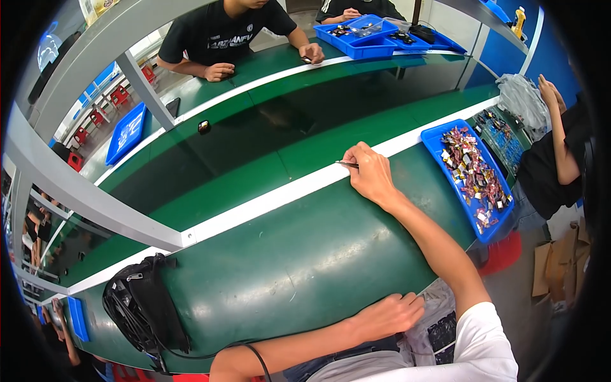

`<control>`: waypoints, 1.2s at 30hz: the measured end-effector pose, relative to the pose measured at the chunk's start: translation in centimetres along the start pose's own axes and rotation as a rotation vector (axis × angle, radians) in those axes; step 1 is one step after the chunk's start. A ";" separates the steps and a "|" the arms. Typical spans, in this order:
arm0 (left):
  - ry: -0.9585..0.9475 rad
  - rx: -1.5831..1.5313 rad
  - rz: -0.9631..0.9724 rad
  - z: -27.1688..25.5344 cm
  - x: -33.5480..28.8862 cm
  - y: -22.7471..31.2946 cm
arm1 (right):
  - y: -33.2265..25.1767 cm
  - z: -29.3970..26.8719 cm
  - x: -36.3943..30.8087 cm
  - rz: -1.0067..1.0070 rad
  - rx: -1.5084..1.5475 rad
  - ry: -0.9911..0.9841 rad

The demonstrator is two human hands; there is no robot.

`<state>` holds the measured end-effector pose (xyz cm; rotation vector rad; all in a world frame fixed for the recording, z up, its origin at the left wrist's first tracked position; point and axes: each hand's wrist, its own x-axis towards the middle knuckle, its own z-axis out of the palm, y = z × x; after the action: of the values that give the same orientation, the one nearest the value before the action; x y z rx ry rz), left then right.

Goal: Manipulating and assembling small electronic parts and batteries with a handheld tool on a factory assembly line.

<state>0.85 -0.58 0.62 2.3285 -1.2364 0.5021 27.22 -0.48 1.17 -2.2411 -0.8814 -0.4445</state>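
A dark tool (347,164) is pinched in the right hand (370,173), at the white strip (280,195), with a blue tray (485,235) of small parts (474,172) to its right. The left hand (393,314), nearer the body, is curled, contents unclear. Tool positioning seems in hand; next, a steady pinch is probably called for.

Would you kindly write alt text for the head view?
The right hand holds a thin dark tool by the white strip of a green workbench, left of a blue tray of small parts; the left hand is curled near the bench's edge.
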 end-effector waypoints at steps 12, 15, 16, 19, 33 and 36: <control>-0.004 -0.032 -0.008 0.2 -0.1 0.1 | -1.3 -1.9 -1.8 0.023 0.611 -0.028; 0.007 -0.020 -0.006 0.0 0.0 0.0 | -2.3 -3.4 -1.6 0.102 0.761 -0.070; -0.009 -0.010 -0.005 -0.1 0.1 0.0 | -2.5 -4.0 -1.3 0.171 0.881 -0.116; -0.024 -0.002 -0.009 -0.1 0.0 0.1 | -2.7 -5.4 -1.1 0.305 1.148 -0.239; -0.024 -0.011 -0.011 -0.1 0.0 0.1 | -2.1 -6.0 -1.6 0.325 1.572 -0.476; -0.023 -0.012 -0.013 -0.1 0.0 0.2 | -2.3 -6.1 -1.6 0.334 1.566 -0.483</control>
<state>0.70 -0.57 0.75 2.3371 -1.2309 0.4643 24.06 -4.24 5.71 -0.9256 -0.6285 0.7693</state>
